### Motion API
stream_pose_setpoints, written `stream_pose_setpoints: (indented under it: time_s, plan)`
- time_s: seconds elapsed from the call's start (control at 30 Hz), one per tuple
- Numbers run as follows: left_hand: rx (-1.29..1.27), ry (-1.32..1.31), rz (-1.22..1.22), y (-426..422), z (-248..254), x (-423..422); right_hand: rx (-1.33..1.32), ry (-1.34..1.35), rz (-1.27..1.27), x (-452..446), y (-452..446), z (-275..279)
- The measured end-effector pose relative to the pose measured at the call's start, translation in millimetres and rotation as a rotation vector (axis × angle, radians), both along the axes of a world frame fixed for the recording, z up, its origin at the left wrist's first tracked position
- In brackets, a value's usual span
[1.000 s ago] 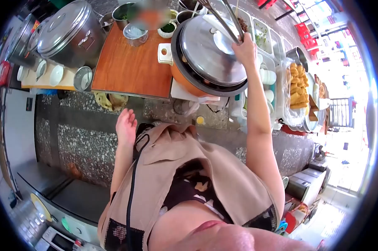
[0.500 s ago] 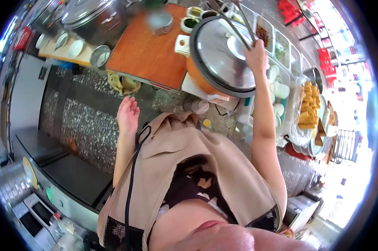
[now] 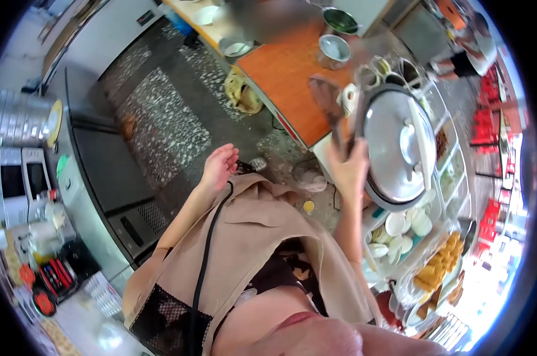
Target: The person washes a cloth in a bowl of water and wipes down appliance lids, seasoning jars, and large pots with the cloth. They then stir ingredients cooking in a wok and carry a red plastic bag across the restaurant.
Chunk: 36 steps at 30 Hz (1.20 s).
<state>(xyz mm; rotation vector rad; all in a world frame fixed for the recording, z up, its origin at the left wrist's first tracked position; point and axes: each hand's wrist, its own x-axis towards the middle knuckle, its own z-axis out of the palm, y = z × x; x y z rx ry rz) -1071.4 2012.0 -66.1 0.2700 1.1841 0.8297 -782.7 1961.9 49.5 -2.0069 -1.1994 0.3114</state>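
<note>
My right hand (image 3: 348,163) grips a pair of long metal tongs (image 3: 335,115), which are smeared by motion and point away from me. It is just left of a large round cooker with a shiny metal lid (image 3: 393,148) and a pale handle across it. Behind the tongs lies an orange-brown tabletop (image 3: 286,74). In front of my apron (image 3: 256,207), my left hand (image 3: 219,166) hovers over the floor with loosely bent fingers, holding nothing.
A metal cup (image 3: 335,50) and a pot with green contents (image 3: 339,21) stand at the back. White bowls (image 3: 397,224) and golden-brown food pieces (image 3: 439,261) lie at right. A dark-doored cabinet (image 3: 117,172) lines the left. Another person (image 3: 476,50) is far off at right.
My right hand has brought the tongs from above the cooker lid to its left side. My view has turned, so the counter now appears farther right. My left hand's fingers look more bent.
</note>
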Motion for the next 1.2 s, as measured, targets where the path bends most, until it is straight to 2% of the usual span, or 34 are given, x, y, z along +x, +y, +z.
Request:
stream_pose_setpoints:
  time_s: [0.03, 0.07, 0.13, 0.23, 0.3, 0.33, 0.37, 0.47, 0.57, 0.63, 0.7, 0.77, 0.83, 0.87, 0.9, 0.97, 1.0, 1.03, 1.13, 1.2]
  plan:
    - [-0.008, -0.007, 0.0, -1.7, -4.3, -5.2, -0.047, 0.173, 0.104, -16.4, 2.6, -27.7]
    - [-0.002, -0.016, 0.008, -2.1, -2.8, -8.9, -0.157, 0.224, 0.16, -28.7, 4.6, -53.8]
    - [0.007, -0.037, 0.019, -0.3, -2.5, -19.2, -0.267, 0.405, 0.177, -52.7, 3.9, -80.1]
    - [0.089, -0.058, -0.02, 2.8, -13.6, -34.2, -0.299, 0.495, 0.153, -68.4, -16.4, -97.4]
    - [0.021, -0.068, -0.111, 19.3, -41.7, -46.1, -0.263, 0.545, 0.086, -74.1, -25.9, -93.1]
    - [0.011, -0.105, -0.22, 33.5, -67.1, -54.3, -0.241, 0.411, 0.029, -77.5, -32.5, -89.5]
    - [-0.042, -0.066, -0.313, 44.4, -64.8, -49.3, -0.214, 0.456, -0.033, -81.1, -40.6, -85.8]
    - [0.04, 0.012, -0.746, 74.0, -46.8, -22.2, 0.011, 0.578, -0.258, -107.2, -76.9, -63.0]
    - [0.107, 0.103, -1.037, 73.7, -58.7, 34.8, 0.109, 0.634, -0.452, -120.8, -143.4, -54.4]
    - [0.125, -0.026, -1.297, 15.7, -36.1, 84.1, 0.075, 0.557, -0.571, -127.5, -205.1, -53.8]
    - [0.082, -0.198, -1.594, -67.0, -22.1, 132.6, 0.108, 0.568, -0.8, -131.9, -272.3, -59.7]
    - [0.051, -0.33, -1.865, -167.2, 9.3, 168.0, 0.28, 0.481, -1.06, -143.8, -337.4, -66.3]
    - [0.019, -0.459, -2.053, -269.8, 26.5, 189.1, 0.274, 0.457, -1.322, -153.0, -403.5, -70.5]
    - [0.164, -0.559, -2.169, -321.9, 26.0, 197.6, 0.3, 0.342, -1.403, -156.0, -434.7, -74.5]
    - [0.315, -0.643, -2.281, -366.7, 23.7, 200.5, 0.162, 0.334, -1.487, -157.6, -464.3, -78.8]
    - [0.346, -0.701, -2.513, -452.8, 4.7, 207.8, 0.27, 0.236, -1.548, -162.2, -519.4, -86.5]
    - [0.344, -0.675, -2.556, -486.5, 27.7, 206.1, 0.195, 0.213, -1.55, -165.2, -546.0, -78.6]
    - [0.424, -0.718, -2.562, -514.5, 32.9, 206.5, 0.171, 0.303, -1.578, -164.8, -571.5, -75.7]
    - [0.475, -0.756, -2.523, -573.5, 37.6, 225.6, 0.231, 0.33, -1.508, -153.2, -634.4, -67.0]
    - [0.446, -0.715, -2.646, -597.8, 41.6, 250.8, 0.236, 0.295, -1.458, -134.6, -663.3, -74.2]
